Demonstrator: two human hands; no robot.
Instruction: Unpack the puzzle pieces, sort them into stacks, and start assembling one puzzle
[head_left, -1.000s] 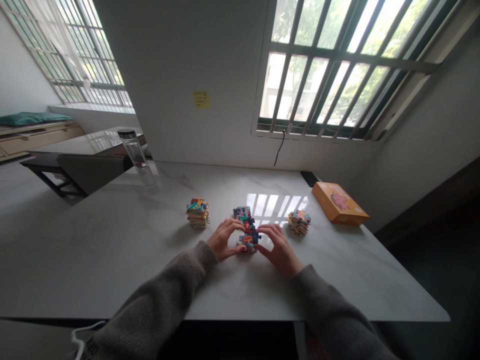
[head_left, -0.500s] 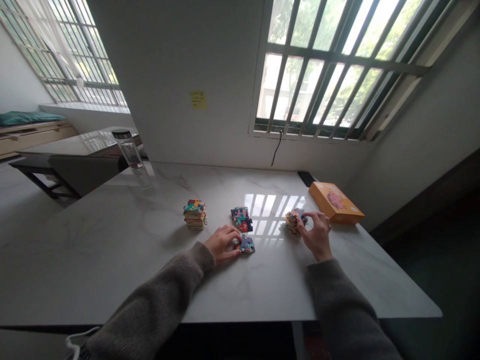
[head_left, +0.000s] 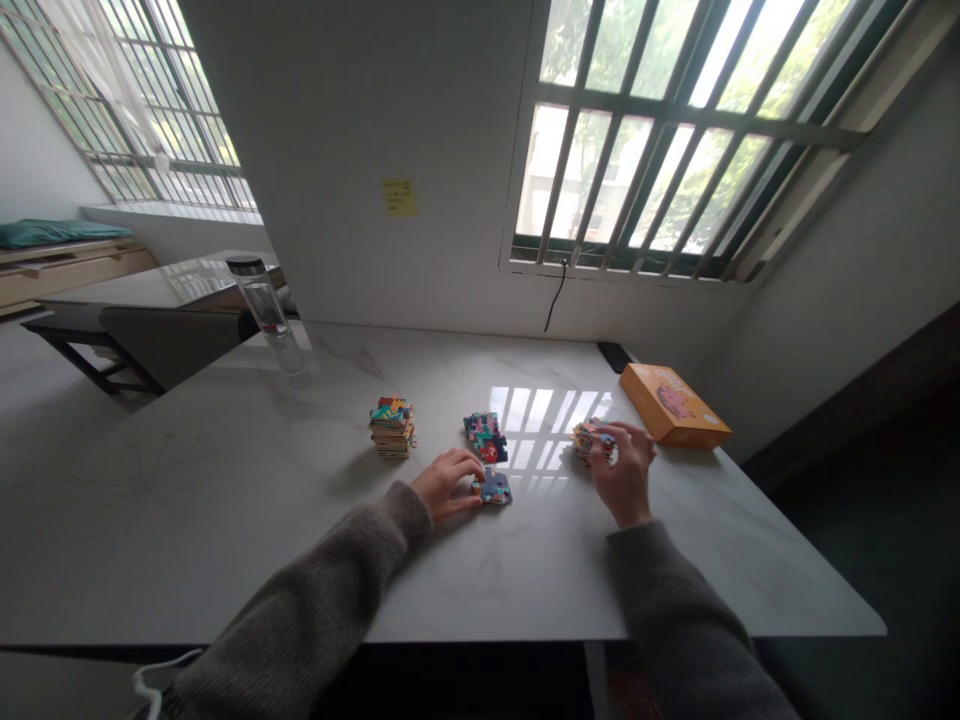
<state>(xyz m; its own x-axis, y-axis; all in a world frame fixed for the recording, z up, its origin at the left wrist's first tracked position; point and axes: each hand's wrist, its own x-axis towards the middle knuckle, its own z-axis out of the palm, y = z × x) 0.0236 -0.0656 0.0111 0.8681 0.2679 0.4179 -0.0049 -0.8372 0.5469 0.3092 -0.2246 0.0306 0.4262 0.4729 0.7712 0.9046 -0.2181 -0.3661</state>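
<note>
My left hand (head_left: 452, 482) rests on the table with its fingertips closed on the left edge of a dark blue puzzle piece (head_left: 496, 487). Just behind that piece lie joined puzzle pieces (head_left: 487, 436) in dark and bright colours. On the right, my right hand (head_left: 625, 468) reaches over a stack of puzzle pieces (head_left: 583, 444), thumb and fingers pinched at its top piece and partly hiding the stack. A taller stack of puzzle pieces (head_left: 393, 430) stands to the left, apart from both hands.
An orange box (head_left: 675, 405) lies near the right edge of the marble-patterned table (head_left: 465, 590), with a black phone (head_left: 615, 357) behind it. A clear bottle (head_left: 259, 295) stands at the back left. The wall and barred window (head_left: 660, 140) rise behind.
My right hand has shifted slightly left and turned over the right stack. My left hand keeps its place on the puzzle piece. The view has moved very slightly.
</note>
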